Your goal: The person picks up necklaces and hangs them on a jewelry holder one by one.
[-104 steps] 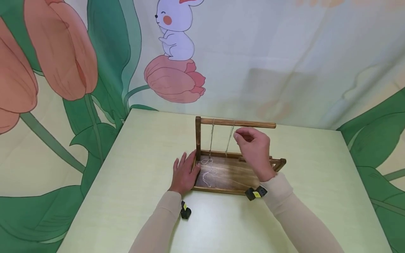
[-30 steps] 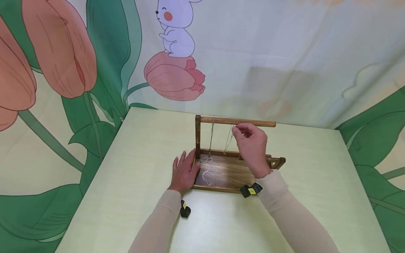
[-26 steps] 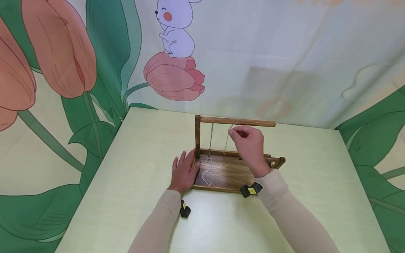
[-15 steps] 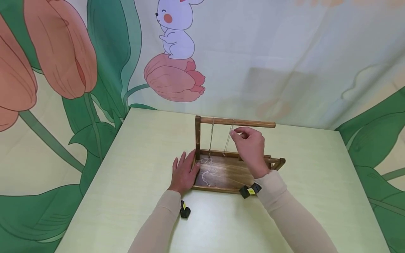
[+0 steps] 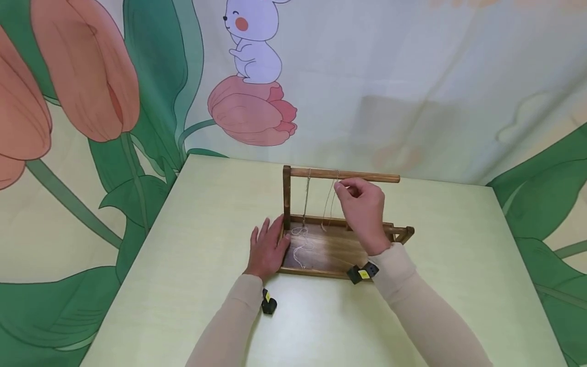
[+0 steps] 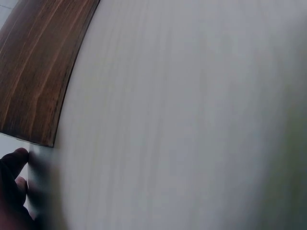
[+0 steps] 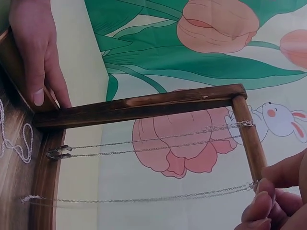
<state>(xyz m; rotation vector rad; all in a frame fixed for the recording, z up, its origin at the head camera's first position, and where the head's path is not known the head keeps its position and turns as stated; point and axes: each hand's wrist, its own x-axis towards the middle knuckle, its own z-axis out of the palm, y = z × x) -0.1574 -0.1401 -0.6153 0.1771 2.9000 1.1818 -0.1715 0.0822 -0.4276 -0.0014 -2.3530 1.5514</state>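
Note:
A dark wooden jewelry stand (image 5: 287,196), with a shallow tray and an overhead bar, stands on the table. One thin chain necklace (image 5: 307,199) hangs from the bar near the post. Farther right, a second chain necklace (image 5: 324,211) dangles in two spread strands, its lower end over the tray. My right hand (image 5: 364,211) pinches this second necklace just below the bar; the right wrist view shows thumb and fingertips at its upper end (image 7: 253,186). My left hand (image 5: 268,250) rests with extended fingers along the tray's left edge, thumb over the rim.
A pale, looped strand (image 5: 300,247) lies on the tray floor. The bar (image 5: 376,178) ends freely at the right, above a short wooden arm (image 5: 403,233) at the tray's right side. Behind the table hangs a printed curtain (image 5: 412,76).
My right hand has shifted slightly left and come closer to the bar. The second necklace's strands have spread apart and its lower end has swung left. My left hand stays put.

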